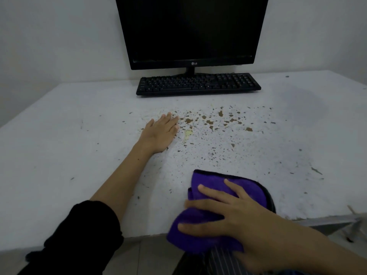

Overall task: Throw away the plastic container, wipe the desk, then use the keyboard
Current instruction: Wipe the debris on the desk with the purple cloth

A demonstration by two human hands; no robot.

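A purple cloth (pixel 210 187) with a dark edge lies over the front edge of the white desk (pixel 69 135). My right hand (pixel 224 213) presses flat on the cloth, fingers spread across it. My left hand (pixel 160 132) rests palm down on the desk, fingers together, holding nothing. Brown flecks and worn patches (pixel 208 122) speckle the desk between my hands and the black keyboard (pixel 198 84). No plastic container is in view.
A black monitor (pixel 190 30) with a dark screen stands behind the keyboard against a white wall. Tiled floor (pixel 151 255) and striped clothing show below the desk's front edge. The desk's right front corner (pixel 353 217) looks chipped.
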